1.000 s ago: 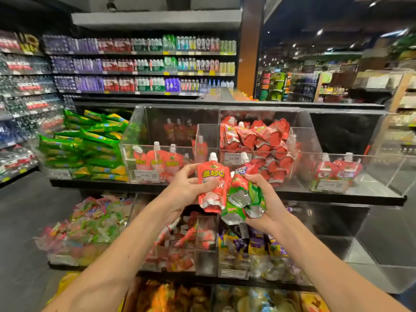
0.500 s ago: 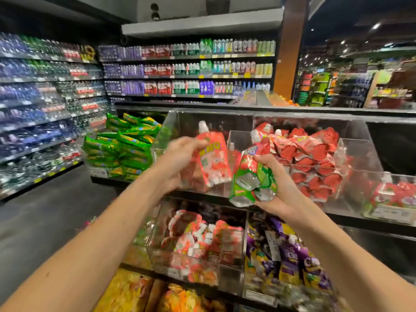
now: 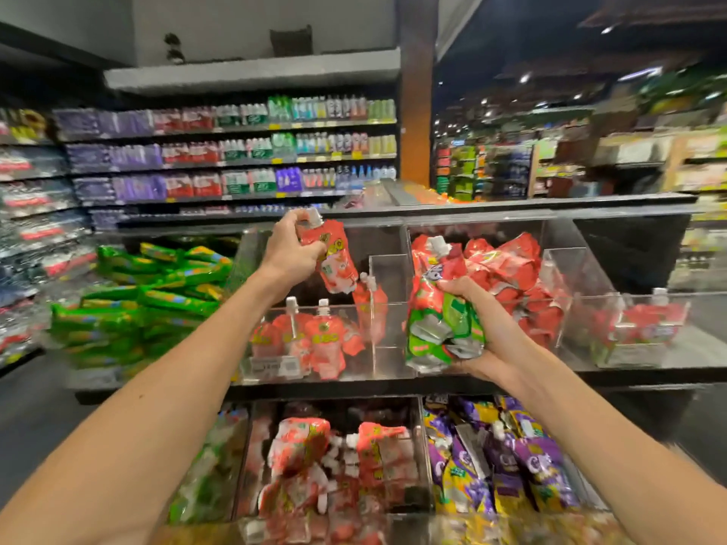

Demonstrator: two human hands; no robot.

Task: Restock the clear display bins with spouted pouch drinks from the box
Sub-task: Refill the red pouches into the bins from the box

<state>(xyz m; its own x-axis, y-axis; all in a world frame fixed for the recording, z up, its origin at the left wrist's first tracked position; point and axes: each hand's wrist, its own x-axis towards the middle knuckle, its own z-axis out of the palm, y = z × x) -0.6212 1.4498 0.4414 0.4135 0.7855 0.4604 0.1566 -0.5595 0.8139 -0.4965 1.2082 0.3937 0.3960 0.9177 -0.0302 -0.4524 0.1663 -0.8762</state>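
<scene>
The left hand (image 3: pixel 293 251) pinches an orange pouch (image 3: pixel 334 255) near its spout (image 3: pixel 314 216), over the left clear bin (image 3: pixel 387 269); the right hand (image 3: pixel 486 328) clutches a bundle of green pouches (image 3: pixel 438 328). The soft, slick film likely slips; the stiff spout neck probably grips best.

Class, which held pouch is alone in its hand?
The orange-red pouch in the left hand, held over the left bin; the right hand clutches a green-and-red bundle instead.

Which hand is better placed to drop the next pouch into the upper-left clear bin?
Left. The left hand holds a single orange-red spouted pouch right over that clear plastic bin; the right hand clutches a green-and-red pouch bundle before the neighbouring bin.
</scene>
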